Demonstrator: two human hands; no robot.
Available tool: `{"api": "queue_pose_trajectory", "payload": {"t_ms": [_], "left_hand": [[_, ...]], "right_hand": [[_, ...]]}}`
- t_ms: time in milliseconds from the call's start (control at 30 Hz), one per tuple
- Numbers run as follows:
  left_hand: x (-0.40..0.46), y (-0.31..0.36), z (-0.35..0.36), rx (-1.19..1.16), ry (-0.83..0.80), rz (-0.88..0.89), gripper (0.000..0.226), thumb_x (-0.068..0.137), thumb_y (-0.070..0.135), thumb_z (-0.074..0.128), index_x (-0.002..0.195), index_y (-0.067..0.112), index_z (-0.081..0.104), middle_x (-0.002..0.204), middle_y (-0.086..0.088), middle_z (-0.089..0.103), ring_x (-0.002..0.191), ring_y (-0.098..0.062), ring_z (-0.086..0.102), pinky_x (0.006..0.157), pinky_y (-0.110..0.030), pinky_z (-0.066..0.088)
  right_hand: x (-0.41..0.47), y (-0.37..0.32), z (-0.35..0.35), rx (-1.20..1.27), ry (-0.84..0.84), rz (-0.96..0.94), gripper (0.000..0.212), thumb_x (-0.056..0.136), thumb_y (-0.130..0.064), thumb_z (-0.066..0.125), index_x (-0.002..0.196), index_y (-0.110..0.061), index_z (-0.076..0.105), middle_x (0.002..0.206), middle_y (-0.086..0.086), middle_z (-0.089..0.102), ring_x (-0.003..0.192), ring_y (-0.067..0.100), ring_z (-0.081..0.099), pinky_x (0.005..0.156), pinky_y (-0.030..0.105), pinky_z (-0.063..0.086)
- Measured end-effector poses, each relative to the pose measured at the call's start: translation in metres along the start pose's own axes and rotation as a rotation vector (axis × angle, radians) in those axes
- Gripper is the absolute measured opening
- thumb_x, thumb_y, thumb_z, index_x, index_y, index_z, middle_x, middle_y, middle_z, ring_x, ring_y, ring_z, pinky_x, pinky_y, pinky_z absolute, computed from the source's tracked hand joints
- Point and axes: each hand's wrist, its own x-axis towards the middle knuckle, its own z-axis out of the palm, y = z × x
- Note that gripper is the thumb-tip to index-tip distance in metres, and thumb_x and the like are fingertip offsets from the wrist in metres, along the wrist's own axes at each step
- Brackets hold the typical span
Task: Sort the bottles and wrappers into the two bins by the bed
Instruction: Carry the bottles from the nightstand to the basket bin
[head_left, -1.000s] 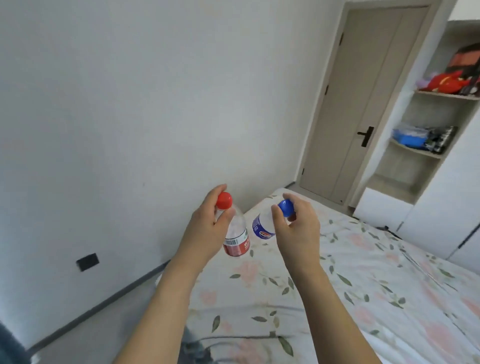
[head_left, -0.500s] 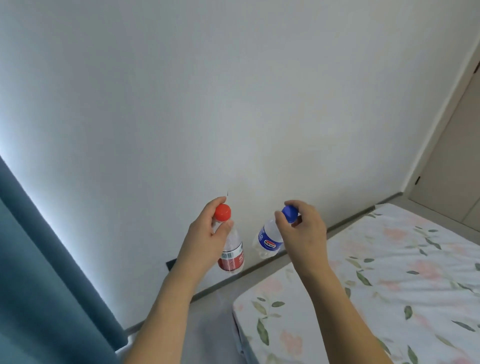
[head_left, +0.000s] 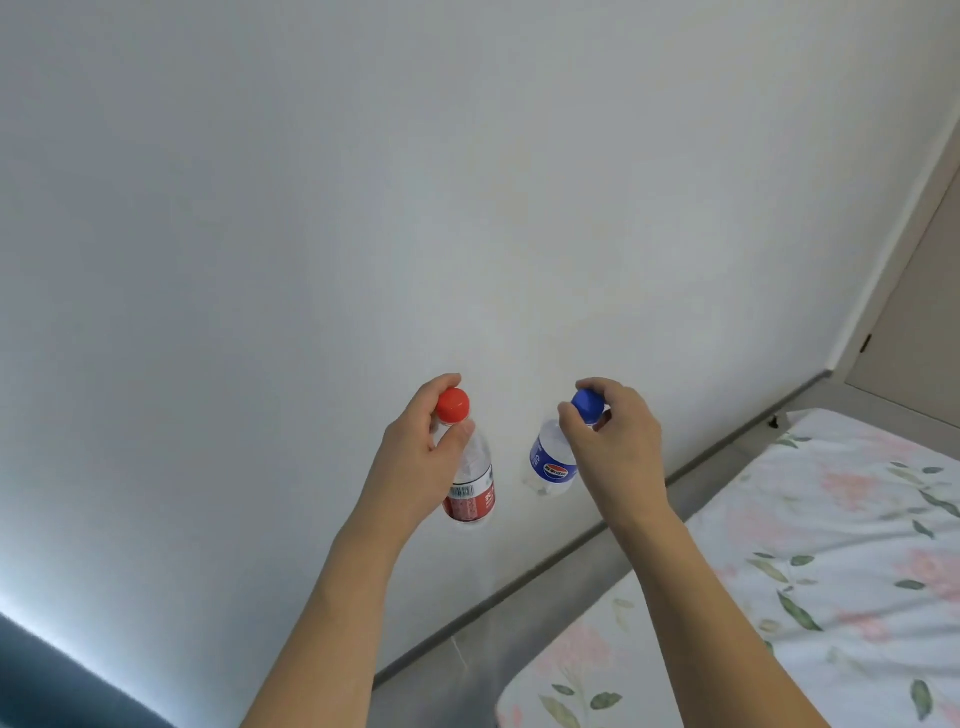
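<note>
The left hand (head_left: 415, 462) pinched the red-capped bottle (head_left: 467, 470) at its neck, the right hand (head_left: 613, 447) the blue-capped bottle (head_left: 553, 460) likewise — both aloft beside the bed (head_left: 810, 571), seemingly empty, light, crushable; necks gave the firmest hold.

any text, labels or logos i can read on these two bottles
Red-cap bottle, held by the left hand: red label with a barcode and white characters, too blurred to read.
Blue-cap bottle, held by the right hand: blue label with a round red-white-blue logo, wording too small to read.
</note>
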Motion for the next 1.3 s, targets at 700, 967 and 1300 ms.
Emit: {"api": "queue_pose_trajectory", "payload": {"t_ms": [700,967,1300], "left_hand": [[0.356,-0.053,0.057,-0.060,-0.512,0.312,0.044,0.097,0.024,0.054,0.135,0.043,0.043,0.133,0.015,0.055,0.124,-0.010,0.050,0.106,-0.034,0.042],[0.403,-0.052,0.129,-0.108,-0.677,0.362,0.044,0.098,0.026,0.054,0.134,0.046,0.041,0.132,0.015,0.055,0.123,-0.011,0.050,0.103,-0.032,0.043],[0.472,-0.016,0.253,-0.106,-0.780,0.420,0.043,0.098,0.027,0.052,0.136,0.043,0.039,0.133,0.015,0.052,0.122,-0.012,0.049,0.103,-0.036,0.046]], "right_hand": [[0.228,0.036,0.139,-0.200,0.456,0.136,0.024,0.086,-0.016,0.060,0.109,-0.022,0.062,0.105,-0.011,0.056,0.090,0.009,0.054,0.072,0.010,0.037],[0.261,0.067,0.118,-0.298,0.617,0.221,0.025,0.084,-0.014,0.060,0.108,-0.020,0.063,0.106,-0.008,0.058,0.092,0.013,0.054,0.081,0.022,0.041],[0.352,0.125,0.053,-0.375,0.764,0.231,0.017,0.084,-0.016,0.060,0.095,-0.029,0.057,0.092,-0.014,0.054,0.084,0.009,0.052,0.075,0.022,0.039]]}}
